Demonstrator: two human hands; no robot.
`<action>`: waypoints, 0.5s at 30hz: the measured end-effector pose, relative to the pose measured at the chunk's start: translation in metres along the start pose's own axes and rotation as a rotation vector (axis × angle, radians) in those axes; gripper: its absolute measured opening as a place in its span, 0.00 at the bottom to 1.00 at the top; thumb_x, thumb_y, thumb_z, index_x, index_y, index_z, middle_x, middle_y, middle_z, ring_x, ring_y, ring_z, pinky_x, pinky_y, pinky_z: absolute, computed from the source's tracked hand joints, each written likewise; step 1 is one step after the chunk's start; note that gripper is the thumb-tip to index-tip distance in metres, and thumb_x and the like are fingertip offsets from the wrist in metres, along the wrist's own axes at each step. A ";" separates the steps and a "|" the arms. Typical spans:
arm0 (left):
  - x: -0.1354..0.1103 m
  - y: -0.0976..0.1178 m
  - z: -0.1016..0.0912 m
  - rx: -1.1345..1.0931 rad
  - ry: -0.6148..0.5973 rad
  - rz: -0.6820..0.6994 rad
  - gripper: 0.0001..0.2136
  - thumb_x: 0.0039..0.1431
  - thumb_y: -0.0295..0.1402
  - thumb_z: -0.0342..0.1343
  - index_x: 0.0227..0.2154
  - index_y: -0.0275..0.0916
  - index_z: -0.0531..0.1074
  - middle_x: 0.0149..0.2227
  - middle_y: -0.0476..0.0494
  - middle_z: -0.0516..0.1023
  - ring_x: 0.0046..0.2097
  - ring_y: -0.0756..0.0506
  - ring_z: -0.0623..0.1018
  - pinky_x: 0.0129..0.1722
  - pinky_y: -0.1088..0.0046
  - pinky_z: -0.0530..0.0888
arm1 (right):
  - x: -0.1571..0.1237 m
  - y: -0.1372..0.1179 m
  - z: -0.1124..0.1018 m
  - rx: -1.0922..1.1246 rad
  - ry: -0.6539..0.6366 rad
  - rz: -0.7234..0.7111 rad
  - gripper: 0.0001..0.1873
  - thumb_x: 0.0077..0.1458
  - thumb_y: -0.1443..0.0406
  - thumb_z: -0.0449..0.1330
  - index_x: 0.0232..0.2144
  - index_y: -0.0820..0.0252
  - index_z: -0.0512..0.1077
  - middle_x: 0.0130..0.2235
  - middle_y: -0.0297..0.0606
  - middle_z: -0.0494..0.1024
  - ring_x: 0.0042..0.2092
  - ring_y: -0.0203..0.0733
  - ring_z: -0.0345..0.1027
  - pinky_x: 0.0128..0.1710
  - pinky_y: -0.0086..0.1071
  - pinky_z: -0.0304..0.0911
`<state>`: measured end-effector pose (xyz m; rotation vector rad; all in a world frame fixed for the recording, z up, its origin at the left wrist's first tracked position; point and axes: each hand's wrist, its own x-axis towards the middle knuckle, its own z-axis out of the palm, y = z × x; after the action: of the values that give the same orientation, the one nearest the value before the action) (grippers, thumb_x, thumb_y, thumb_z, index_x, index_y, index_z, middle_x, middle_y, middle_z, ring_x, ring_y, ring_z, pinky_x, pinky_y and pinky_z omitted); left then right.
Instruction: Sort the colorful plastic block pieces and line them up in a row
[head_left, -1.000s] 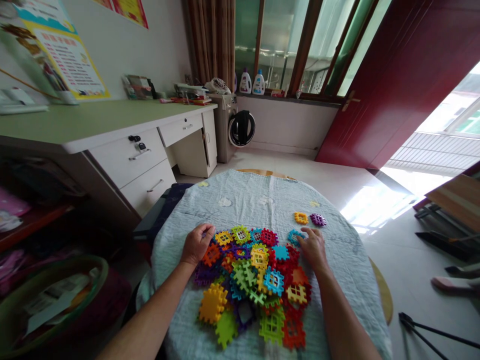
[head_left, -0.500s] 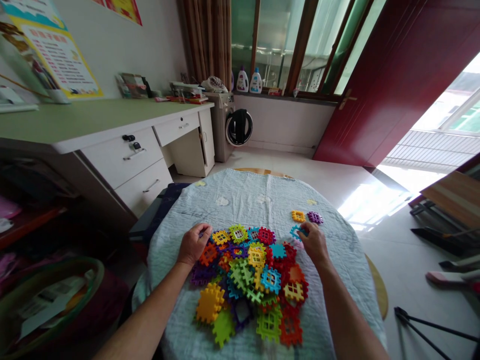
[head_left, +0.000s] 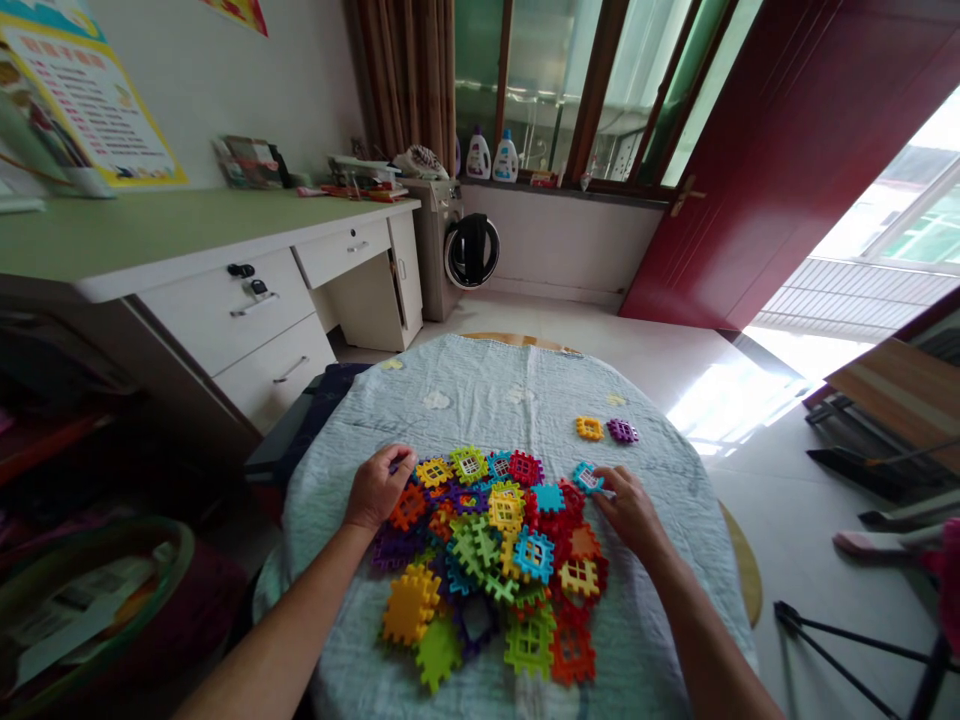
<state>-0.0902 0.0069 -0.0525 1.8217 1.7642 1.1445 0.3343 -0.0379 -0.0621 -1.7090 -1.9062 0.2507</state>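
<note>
A heap of colourful plastic waffle blocks [head_left: 487, 550] lies on a pale blue quilted cloth [head_left: 480, 400] covering a round table. My right hand [head_left: 630, 515] is at the heap's right edge, its fingertips pinching a small blue waffle block [head_left: 587, 477]. My left hand [head_left: 377, 488] rests on the heap's upper left edge with curled fingers, and anything under them is hidden. Apart from the heap, beyond my right hand, lie a yellow-orange block [head_left: 589, 428] and a purple block [head_left: 622, 431]. A large yellow block [head_left: 409, 605] sits at the heap's near side.
A green-topped desk [head_left: 187, 225] with white drawers stands to the left, and a basket [head_left: 97, 600] sits low on the left. Ahead are a small washing machine [head_left: 442, 240] and a red door [head_left: 720, 170]. Black tripod legs [head_left: 840, 650] stand on the floor at right.
My right hand has brought the blue block down and closer to the heap. My left hand stays on the heap. The whole view has drifted slightly left.
</note>
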 end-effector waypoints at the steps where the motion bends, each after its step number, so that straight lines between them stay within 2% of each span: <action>1: 0.000 0.000 0.000 0.002 -0.002 -0.001 0.16 0.56 0.48 0.50 0.31 0.42 0.75 0.34 0.46 0.82 0.39 0.43 0.80 0.43 0.70 0.74 | 0.001 0.001 0.000 -0.019 -0.023 0.007 0.11 0.56 0.63 0.54 0.37 0.55 0.75 0.37 0.39 0.73 0.39 0.43 0.69 0.44 0.37 0.65; 4: 0.000 0.000 0.000 0.005 -0.012 -0.003 0.16 0.56 0.48 0.49 0.31 0.42 0.75 0.34 0.46 0.82 0.39 0.43 0.80 0.44 0.70 0.74 | 0.003 -0.003 -0.002 -0.089 -0.054 0.021 0.10 0.56 0.63 0.55 0.32 0.54 0.77 0.37 0.39 0.74 0.41 0.45 0.69 0.46 0.37 0.64; 9: 0.000 0.001 0.000 0.002 -0.011 -0.009 0.16 0.56 0.47 0.50 0.31 0.42 0.75 0.34 0.45 0.82 0.40 0.43 0.79 0.44 0.70 0.74 | 0.008 -0.037 -0.009 -0.031 -0.089 -0.013 0.10 0.56 0.61 0.58 0.38 0.56 0.78 0.42 0.42 0.76 0.46 0.47 0.69 0.51 0.41 0.61; 12: 0.000 0.002 -0.001 -0.001 -0.014 -0.011 0.16 0.56 0.47 0.50 0.31 0.42 0.75 0.35 0.45 0.82 0.40 0.42 0.79 0.44 0.69 0.74 | 0.012 -0.070 -0.010 0.082 -0.224 -0.088 0.16 0.55 0.60 0.60 0.45 0.54 0.76 0.48 0.42 0.77 0.50 0.48 0.68 0.54 0.42 0.60; 15: 0.000 0.002 -0.001 0.000 -0.020 -0.014 0.16 0.56 0.48 0.50 0.30 0.42 0.74 0.35 0.45 0.82 0.40 0.42 0.79 0.45 0.69 0.74 | 0.016 -0.095 -0.008 0.084 -0.388 -0.110 0.19 0.51 0.61 0.62 0.47 0.53 0.75 0.47 0.41 0.78 0.49 0.48 0.68 0.53 0.43 0.60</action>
<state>-0.0898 0.0060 -0.0510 1.8119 1.7629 1.1178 0.2574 -0.0407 -0.0043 -1.5791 -2.2201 0.6500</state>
